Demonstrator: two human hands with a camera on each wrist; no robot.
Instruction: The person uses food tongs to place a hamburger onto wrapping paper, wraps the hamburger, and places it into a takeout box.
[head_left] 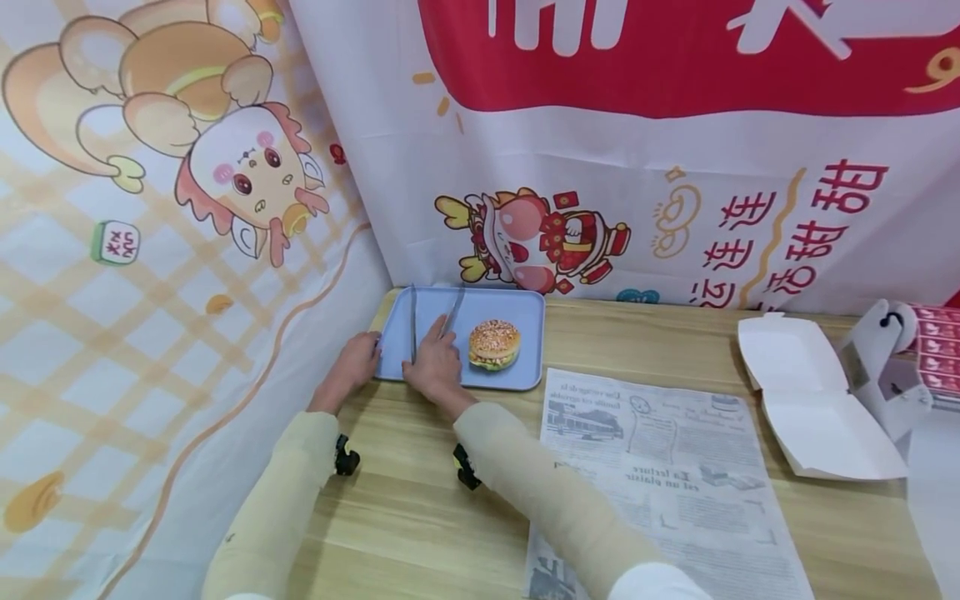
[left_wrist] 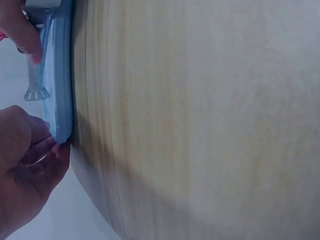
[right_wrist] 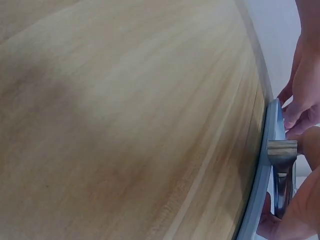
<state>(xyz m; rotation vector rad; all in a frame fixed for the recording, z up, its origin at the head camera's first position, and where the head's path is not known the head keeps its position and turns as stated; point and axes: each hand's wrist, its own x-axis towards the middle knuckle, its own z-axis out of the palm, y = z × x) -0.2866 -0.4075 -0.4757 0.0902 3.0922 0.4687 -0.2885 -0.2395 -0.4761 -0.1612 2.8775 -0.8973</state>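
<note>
Pale blue, the serving tray [head_left: 529,333] lies on the wooden surface [head_left: 375,517], bearing a sesame-bun hamburger [head_left: 493,345] and metal tongs [right_wrist: 282,155] whose 2 arms are spread apart. The left grip [head_left: 354,363] pinches the tray's left side; the right grip [head_left: 435,367] holds the tongs, just left of the hamburger. Right of the tray lies a newspaper-print sheet [head_left: 667,492]; farther right sits an open white takeaway box [head_left: 825,417].

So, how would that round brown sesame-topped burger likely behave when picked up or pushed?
The burger may shift or split if squeezed unevenly, since filling shows below the bun. Its domed top could let a grip slip. Pushed, it would probably slide rather than roll, as it sits upright on the pale blue rectangular tray.
</note>
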